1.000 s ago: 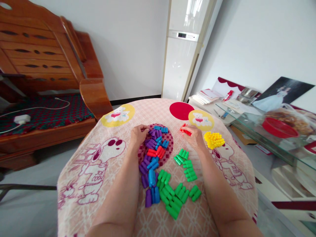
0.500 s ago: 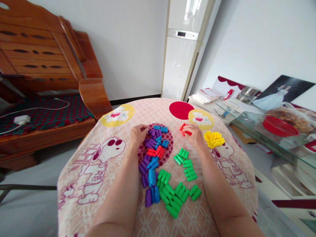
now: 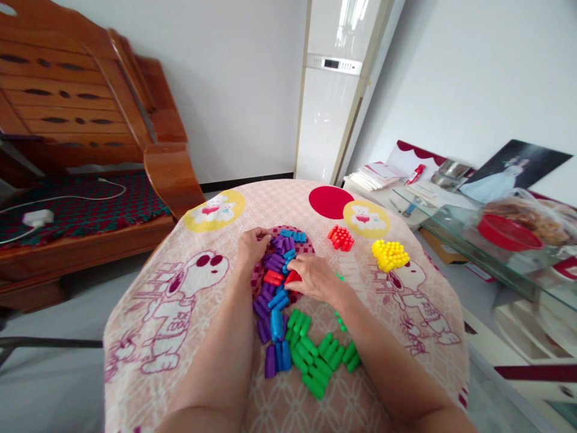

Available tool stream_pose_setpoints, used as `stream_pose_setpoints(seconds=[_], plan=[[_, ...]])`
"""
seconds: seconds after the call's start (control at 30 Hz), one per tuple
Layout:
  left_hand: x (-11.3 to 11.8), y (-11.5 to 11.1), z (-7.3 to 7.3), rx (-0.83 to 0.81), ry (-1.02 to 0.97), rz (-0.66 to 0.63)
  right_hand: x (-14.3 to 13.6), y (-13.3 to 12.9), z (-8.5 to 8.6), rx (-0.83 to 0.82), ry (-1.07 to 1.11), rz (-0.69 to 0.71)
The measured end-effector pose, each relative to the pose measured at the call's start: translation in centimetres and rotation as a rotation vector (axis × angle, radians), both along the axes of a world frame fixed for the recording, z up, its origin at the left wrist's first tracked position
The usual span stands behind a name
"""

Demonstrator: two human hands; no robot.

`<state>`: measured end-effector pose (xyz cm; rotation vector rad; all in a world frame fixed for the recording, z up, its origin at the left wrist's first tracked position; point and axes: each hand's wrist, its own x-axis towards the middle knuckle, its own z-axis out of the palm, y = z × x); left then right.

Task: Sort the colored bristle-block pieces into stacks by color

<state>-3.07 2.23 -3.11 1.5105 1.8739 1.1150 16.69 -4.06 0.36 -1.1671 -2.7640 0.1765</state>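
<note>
My right hand [image 3: 313, 278] reaches over the pile, its fingers closed on a red peg-shaped plastic block [image 3: 294, 278]. Left of that block lies another group of red blocks [image 3: 273, 277]. My left hand [image 3: 253, 245] is at the far left edge of the pile, fingers curled together by the purple blocks [image 3: 285, 244]; what they may hold is hidden. Blue blocks [image 3: 276, 325] are mixed among the purple ones. Green blocks [image 3: 317, 376] lie at the near right of the pile, with more partly hidden under my right forearm.
A red block cluster [image 3: 341, 238] and a yellow block cluster [image 3: 390, 255] stand on the round table's patterned cloth [image 3: 180, 373]. At the left is a wooden bench [image 3: 171, 174]. A glass shelf [image 3: 460, 240] carrying a red bowl [image 3: 509, 231] is at the right.
My right hand has moved left and nearer, from the red cluster to the red blocks in the pile. The far red cluster is now uncovered. My left hand stays in place.
</note>
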Motion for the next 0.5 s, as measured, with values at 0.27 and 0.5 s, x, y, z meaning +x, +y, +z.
stream_pose_setpoints(seconds=[0.27,0.5], plan=[[-0.2,0.3,-0.4,-0.004,-0.006,-0.006,-0.6,-1.4,0.8,-0.023,-0.098,-0.031],[0.0,-0.1,0.3,-0.019,0.033,0.009,0.0,-2.0,1.4,-0.036,-0.162,-0.044]])
